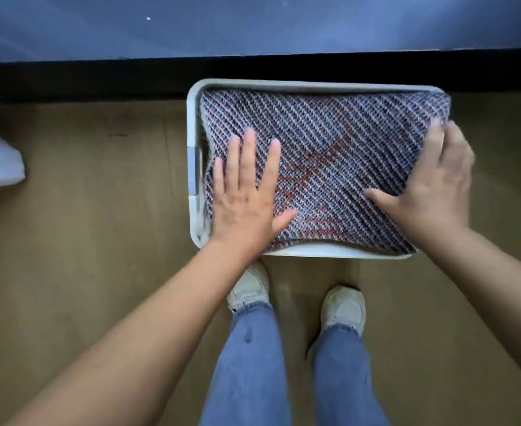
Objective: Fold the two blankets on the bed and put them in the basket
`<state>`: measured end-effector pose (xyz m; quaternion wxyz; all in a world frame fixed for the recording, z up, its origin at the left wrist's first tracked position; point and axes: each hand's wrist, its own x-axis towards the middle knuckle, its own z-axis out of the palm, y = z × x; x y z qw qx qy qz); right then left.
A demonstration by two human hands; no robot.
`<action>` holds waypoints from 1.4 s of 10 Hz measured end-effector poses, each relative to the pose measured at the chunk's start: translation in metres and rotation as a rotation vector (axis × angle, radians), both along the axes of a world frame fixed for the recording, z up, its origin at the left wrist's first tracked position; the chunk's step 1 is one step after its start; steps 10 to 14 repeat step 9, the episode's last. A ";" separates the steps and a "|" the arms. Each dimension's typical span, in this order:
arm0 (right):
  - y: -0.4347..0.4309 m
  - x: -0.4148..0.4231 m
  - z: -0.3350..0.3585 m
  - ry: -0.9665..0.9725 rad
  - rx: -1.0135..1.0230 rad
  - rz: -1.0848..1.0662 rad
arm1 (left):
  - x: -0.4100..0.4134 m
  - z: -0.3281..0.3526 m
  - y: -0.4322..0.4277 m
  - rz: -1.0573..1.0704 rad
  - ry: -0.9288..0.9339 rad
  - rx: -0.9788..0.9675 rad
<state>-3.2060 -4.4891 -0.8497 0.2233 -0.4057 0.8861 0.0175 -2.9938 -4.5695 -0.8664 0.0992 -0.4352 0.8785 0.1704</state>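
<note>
Looking down from the head view, the folded blanket [329, 142] is seen packed into the white basket [314, 86], filling it edge to edge. It's a diagonal navy-and-white knit with orange-red patches mid-way. The basket is parked on the brown floor [84, 210], just beside the bed [253, 26]. The left hand [246, 192] is laid flat on the blanket, grip wide, fingers spread. The right hand [434, 186] is pressed at its right edge, grip wide too, thumb splayed, fingertips blurred.

the light was soft and a bit dim. a black shadow lay under the bed [253, 26] edge. the right hand [434, 189] looked smeared, and straight lines bent near the sides.
</note>
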 end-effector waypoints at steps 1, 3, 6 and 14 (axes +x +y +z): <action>-0.013 0.002 -0.015 -0.088 0.081 0.360 | 0.012 -0.019 0.002 -0.108 -0.189 0.196; 0.004 -0.018 -0.074 -0.089 0.500 0.535 | 0.028 -0.074 -0.012 0.014 -0.326 0.241; -0.001 -0.008 -0.127 0.016 0.503 0.552 | 0.022 -0.119 -0.011 -0.001 -0.340 0.095; 0.047 0.019 0.032 -0.140 0.301 0.469 | 0.021 0.036 0.015 0.076 -0.411 0.250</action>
